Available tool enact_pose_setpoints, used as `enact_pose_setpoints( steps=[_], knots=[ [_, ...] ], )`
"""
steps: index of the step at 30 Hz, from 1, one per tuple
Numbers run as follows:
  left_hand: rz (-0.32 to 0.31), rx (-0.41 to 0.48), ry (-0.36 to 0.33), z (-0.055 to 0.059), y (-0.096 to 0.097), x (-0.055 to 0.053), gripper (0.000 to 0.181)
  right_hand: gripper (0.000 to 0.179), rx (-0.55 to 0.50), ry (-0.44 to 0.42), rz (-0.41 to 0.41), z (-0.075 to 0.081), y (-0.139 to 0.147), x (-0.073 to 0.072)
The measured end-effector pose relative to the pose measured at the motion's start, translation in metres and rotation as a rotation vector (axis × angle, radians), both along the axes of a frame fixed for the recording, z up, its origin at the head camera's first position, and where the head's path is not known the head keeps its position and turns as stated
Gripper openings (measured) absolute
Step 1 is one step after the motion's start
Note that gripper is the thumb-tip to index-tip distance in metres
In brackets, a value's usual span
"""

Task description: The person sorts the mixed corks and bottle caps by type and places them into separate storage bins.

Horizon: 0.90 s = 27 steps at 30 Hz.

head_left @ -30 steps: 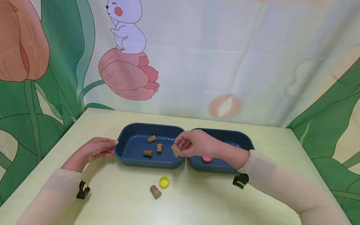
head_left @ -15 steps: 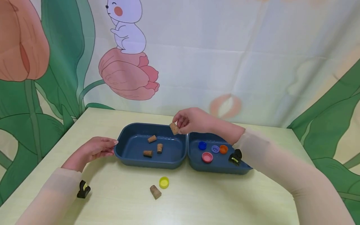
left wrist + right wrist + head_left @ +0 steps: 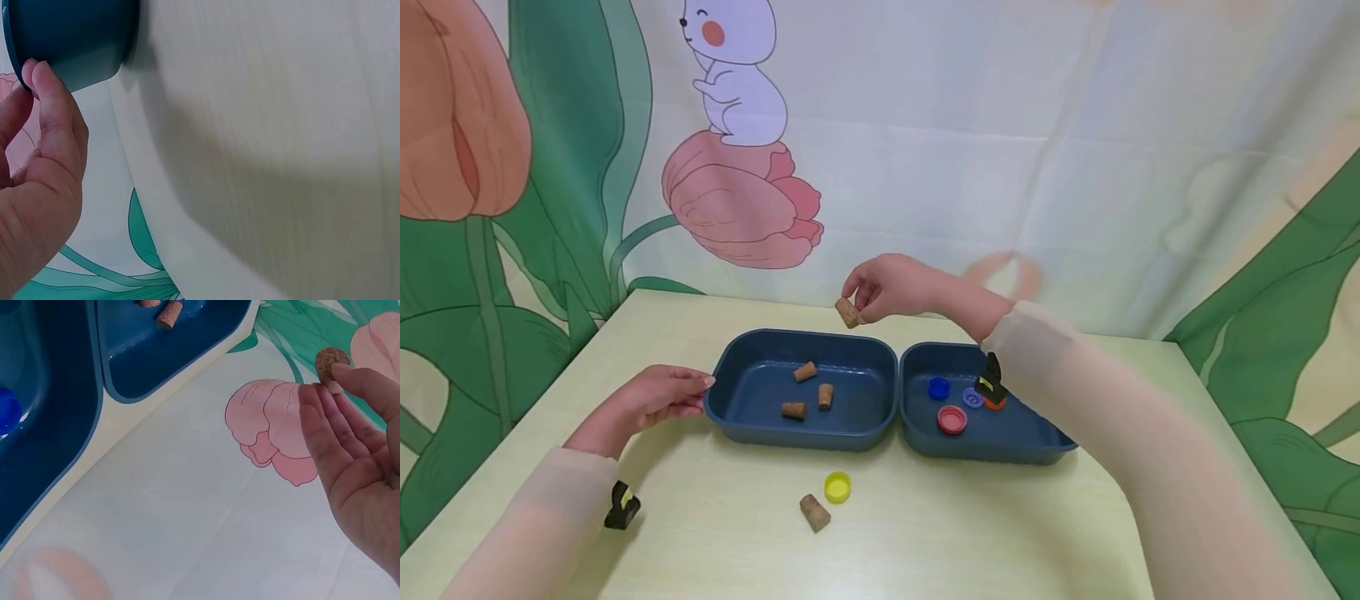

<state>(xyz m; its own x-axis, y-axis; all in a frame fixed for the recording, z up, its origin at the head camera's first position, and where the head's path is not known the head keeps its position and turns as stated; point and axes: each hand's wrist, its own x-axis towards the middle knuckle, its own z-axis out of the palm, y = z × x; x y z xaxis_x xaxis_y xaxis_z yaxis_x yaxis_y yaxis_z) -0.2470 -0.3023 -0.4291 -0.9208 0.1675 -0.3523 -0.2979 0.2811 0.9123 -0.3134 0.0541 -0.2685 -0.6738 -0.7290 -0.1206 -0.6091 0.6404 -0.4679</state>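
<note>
Between thumb and fingers my right hand [image 3: 891,287] pinches a cork [image 3: 847,312], held up above the back rim of the left blue tray [image 3: 880,429]. In the right wrist view the same cork [image 3: 331,362] shows at the fingertips. My left hand [image 3: 658,396] grips the left end of that tray; in the left wrist view, thumb and fingers pinch the tray's rim [image 3: 69,56]. Inside the left tray lie a cork [image 3: 805,372], a second cork [image 3: 826,396] and a third cork [image 3: 794,409], apart from one another.
The right blue tray [image 3: 985,450] holds a blue cap [image 3: 938,388], a purple cap [image 3: 973,397], a pink cap [image 3: 952,419] and an orange cap [image 3: 995,403], partly covered. In front lie a yellow cap [image 3: 837,487] and a cork [image 3: 815,512]. A printed curtain [image 3: 925,167] hangs behind.
My right hand has risen and moved back and left with its cork, from over the trays' inner edges to above the left tray's back rim. The left hand keeps its place.
</note>
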Motion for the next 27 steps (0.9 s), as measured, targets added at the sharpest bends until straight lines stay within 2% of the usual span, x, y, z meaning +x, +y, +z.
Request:
enact_pose_setpoints(
  steps=[4,13,19,27],
  knots=[
    [0.005,-0.01,0.001,0.0,-0.001,0.001,0.04,0.033,0.067,0.025,0.003,-0.008,-0.011,-0.008],
    [0.003,0.02,-0.004,-0.004,-0.001,0.001,0.033,0.038,0.189,0.021,0.016,-0.04,-0.033,-0.02],
    [0.007,0.008,0.001,0.002,-0.002,0.001,0.033,0.04,0.228,0.036,0.025,-0.052,-0.045,-0.023],
    [0.005,0.004,-0.003,0.002,-0.002,0.001,0.034,0.039,0.25,0.024,0.024,-0.061,-0.059,-0.029]
  ],
)
